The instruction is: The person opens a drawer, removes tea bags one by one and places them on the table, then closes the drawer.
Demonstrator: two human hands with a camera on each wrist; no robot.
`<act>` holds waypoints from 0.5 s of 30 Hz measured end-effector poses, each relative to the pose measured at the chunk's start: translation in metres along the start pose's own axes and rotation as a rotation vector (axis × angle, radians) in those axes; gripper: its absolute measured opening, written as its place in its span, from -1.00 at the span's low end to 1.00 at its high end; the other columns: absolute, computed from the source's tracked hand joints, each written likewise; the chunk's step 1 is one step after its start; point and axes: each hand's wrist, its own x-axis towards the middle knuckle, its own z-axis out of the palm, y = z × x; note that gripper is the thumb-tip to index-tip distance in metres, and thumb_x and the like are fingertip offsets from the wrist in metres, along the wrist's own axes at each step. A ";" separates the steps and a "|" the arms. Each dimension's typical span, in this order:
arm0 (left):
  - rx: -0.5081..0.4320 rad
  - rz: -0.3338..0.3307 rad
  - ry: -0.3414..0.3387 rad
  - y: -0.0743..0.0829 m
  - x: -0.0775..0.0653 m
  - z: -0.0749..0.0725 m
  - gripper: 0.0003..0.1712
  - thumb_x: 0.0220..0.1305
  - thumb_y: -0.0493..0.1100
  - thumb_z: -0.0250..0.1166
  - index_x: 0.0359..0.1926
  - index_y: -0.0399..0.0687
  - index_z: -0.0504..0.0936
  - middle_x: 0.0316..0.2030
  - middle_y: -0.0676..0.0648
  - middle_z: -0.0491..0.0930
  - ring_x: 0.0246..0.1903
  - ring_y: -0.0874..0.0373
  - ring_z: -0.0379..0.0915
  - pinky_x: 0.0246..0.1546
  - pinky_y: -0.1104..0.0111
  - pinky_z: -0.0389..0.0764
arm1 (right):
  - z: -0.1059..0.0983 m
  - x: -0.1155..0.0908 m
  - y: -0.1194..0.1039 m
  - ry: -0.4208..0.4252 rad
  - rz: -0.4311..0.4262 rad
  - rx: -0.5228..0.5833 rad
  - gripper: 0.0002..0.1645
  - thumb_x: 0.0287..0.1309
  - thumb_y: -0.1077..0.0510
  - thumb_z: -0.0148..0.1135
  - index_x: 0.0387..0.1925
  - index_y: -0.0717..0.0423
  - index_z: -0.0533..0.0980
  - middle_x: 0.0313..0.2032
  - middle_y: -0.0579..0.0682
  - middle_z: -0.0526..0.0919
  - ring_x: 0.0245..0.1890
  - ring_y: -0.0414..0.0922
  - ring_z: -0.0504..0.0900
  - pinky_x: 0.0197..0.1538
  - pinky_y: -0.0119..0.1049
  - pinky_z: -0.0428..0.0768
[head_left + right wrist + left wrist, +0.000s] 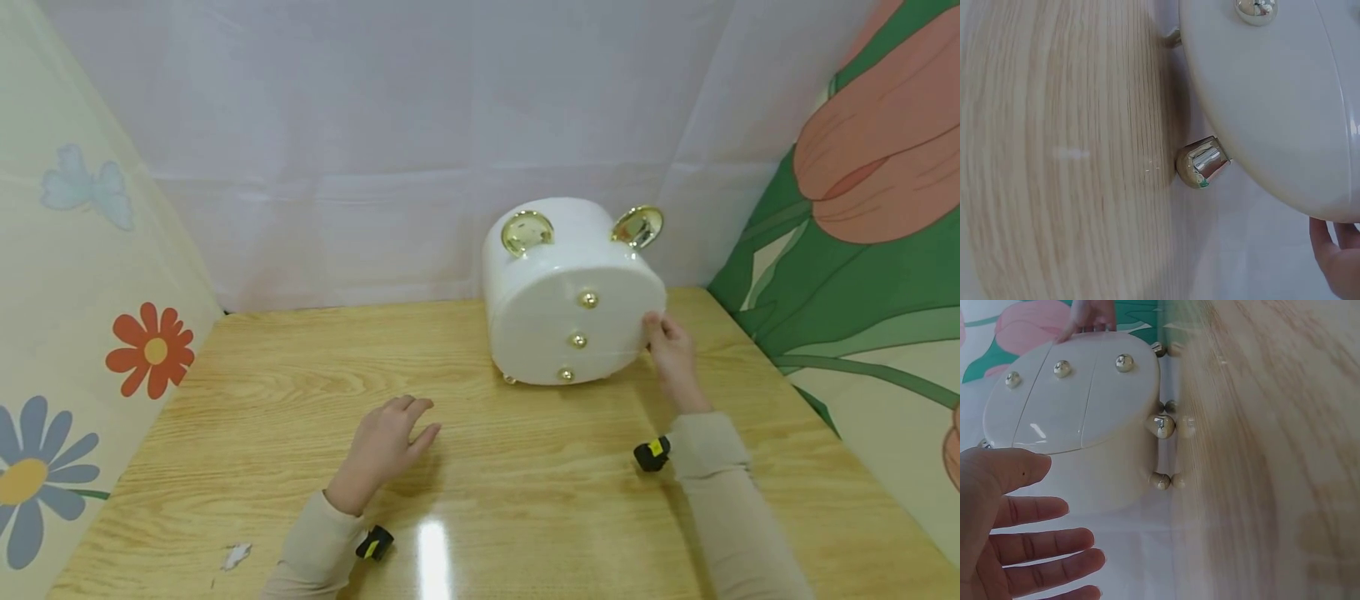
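A glossy white drawer cabinet (536,325), rounded in outline, stands toward the back of the table. Two gold ears (527,232) top it, and three gold knobs (1062,369) run down its front, where thin seams part the drawers. Small gold feet (1202,161) are under it. My right hand (672,354) grips the cabinet's right edge, thumb toward the front and fingers along the side; the right wrist view catches only some of these fingers. My left hand (386,442) hovers apart from the cabinet, to its front left, fingers loosely extended and holding nothing.
The wood-grain table (300,367) meets a pale cloth (337,167) behind the cabinet. Painted panels with flowers stand at the left (153,350) and right (885,167). A torn whitish patch (237,556) marks the table's front left. Black wrist devices (652,454) sit by both cuffs.
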 end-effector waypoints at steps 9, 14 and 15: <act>-0.026 -0.013 0.006 -0.002 0.002 -0.001 -0.65 0.10 -0.07 0.30 -0.16 -0.21 0.59 -0.28 -0.18 0.60 -0.29 -0.04 0.54 -0.45 0.24 0.59 | 0.015 -0.008 0.004 -0.019 -0.064 -0.043 -0.90 0.08 -0.06 0.11 -0.38 -0.35 0.55 -0.47 -0.45 0.56 -0.37 -0.40 0.47 -0.27 -0.59 0.41; -0.016 -0.013 0.015 -0.003 0.002 -0.001 -0.64 0.09 -0.07 0.31 -0.16 -0.23 0.59 -0.29 -0.18 0.60 -0.32 -0.03 0.55 -0.51 0.27 0.58 | 0.022 -0.011 0.005 -0.037 -0.071 -0.142 -0.39 0.12 -0.11 0.06 0.09 0.21 0.44 -0.43 -0.50 0.51 -0.33 -0.40 0.45 -0.26 -0.59 0.41; -0.013 -0.015 0.014 -0.003 0.002 -0.001 -0.64 0.09 -0.07 0.31 -0.16 -0.23 0.59 -0.29 -0.18 0.60 -0.32 -0.03 0.55 -0.51 0.27 0.58 | 0.023 -0.012 0.005 -0.042 -0.075 -0.161 -0.34 0.14 -0.10 0.05 0.11 0.32 0.39 -0.43 -0.51 0.50 -0.32 -0.40 0.45 -0.26 -0.59 0.41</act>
